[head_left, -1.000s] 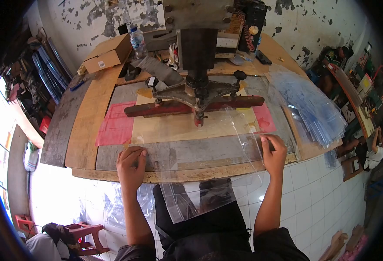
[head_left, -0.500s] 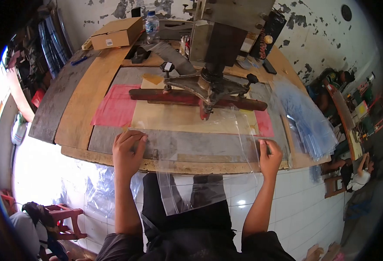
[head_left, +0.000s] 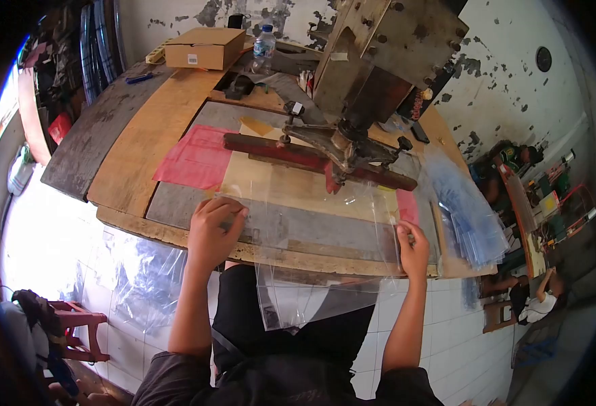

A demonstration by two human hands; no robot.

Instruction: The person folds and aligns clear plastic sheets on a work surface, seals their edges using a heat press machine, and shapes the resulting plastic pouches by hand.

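Observation:
A clear plastic sheet (head_left: 318,254) lies partly on the table and hangs over its front edge above my lap. My left hand (head_left: 215,229) is closed in a pinch at the sheet's left side, though the film is faint at the fingertips. At the right side, my right hand (head_left: 413,247) pinches the sheet's edge between thumb and fingers. Just beyond stands a press with a long red-brown bar (head_left: 311,161), raised over a pale yellow sheet (head_left: 278,179). A pink sheet (head_left: 196,159) shows at the left of the bar.
A stack of clear plastic sheets (head_left: 470,220) lies at the table's right. Toward the back are a cardboard box (head_left: 205,49), a water bottle (head_left: 264,49) and a phone (head_left: 419,132). A red stool (head_left: 81,325) stands lower left; other people sit at the right.
My view has tilted and shifted, so the press and table appear slanted. Both hands have come slightly closer together, and the sheet's hanging end has changed shape a little.

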